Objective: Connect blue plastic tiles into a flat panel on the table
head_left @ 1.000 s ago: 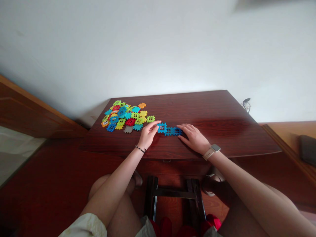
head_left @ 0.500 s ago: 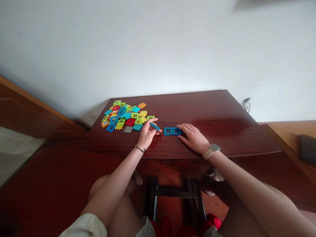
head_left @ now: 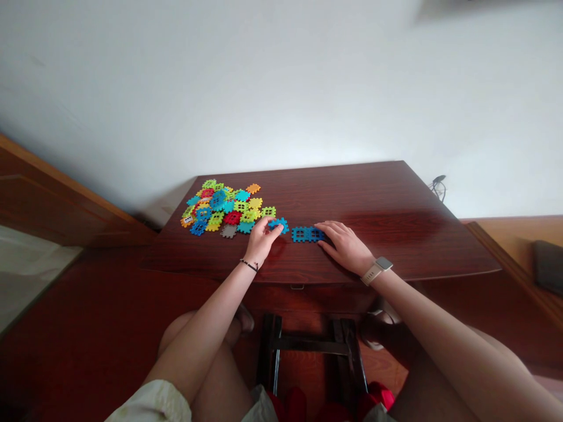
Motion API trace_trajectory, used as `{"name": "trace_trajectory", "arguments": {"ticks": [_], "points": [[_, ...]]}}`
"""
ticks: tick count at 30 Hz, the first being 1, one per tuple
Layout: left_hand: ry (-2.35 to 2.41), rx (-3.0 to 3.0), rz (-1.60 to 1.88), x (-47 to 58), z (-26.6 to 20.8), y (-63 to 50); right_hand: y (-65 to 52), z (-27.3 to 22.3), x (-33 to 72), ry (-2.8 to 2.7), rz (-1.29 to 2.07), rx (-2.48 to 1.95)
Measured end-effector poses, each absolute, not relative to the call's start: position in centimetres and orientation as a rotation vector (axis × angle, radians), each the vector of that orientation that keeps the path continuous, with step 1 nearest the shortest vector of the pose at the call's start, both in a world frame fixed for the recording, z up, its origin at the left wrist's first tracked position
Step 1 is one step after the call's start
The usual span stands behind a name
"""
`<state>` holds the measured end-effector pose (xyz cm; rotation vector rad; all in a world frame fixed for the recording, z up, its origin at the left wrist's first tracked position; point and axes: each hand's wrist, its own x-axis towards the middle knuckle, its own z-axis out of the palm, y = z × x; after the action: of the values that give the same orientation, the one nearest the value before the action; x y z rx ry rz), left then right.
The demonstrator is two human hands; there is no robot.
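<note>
Between the thumb and fingers of my left hand [head_left: 260,239] is a blue interlocking tile [head_left: 280,224] with toothed edges, held just above the table. A short gap to its right are two joined blue window tiles [head_left: 303,234], lying flat in a row. My right hand [head_left: 345,243] grips their right end, fingers along the far side and thumb on the near side. The fingers partly cover that end. Left of my left hand lies a heap of interlocking tiles [head_left: 241,206] in green, yellow, red, blue, orange and grey.
The dark reddish wooden table [head_left: 352,193] stands against a pale wall [head_left: 285,88]. A black cable [head_left: 438,181] hangs by its right side. Below the front edge are a drawer handle [head_left: 297,287] and a dark stool frame [head_left: 312,344]. A wooden door [head_left: 65,199] is at the left.
My left hand has turned the blue tile from a steep tilt to a flatter one, its face now showing more. My right hand and the joined tiles stay put.
</note>
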<state>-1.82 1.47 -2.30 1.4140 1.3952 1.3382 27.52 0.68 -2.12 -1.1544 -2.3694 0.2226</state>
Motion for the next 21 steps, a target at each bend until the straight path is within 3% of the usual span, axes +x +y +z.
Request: {"name": "trace_trajectory", "arguments": {"ticks": [21], "points": [[1.297, 1.635, 1.182, -1.92, -2.72, 1.82, 0.86, -2.39, 27.67, -2.35, 0.218, -1.088]]}}
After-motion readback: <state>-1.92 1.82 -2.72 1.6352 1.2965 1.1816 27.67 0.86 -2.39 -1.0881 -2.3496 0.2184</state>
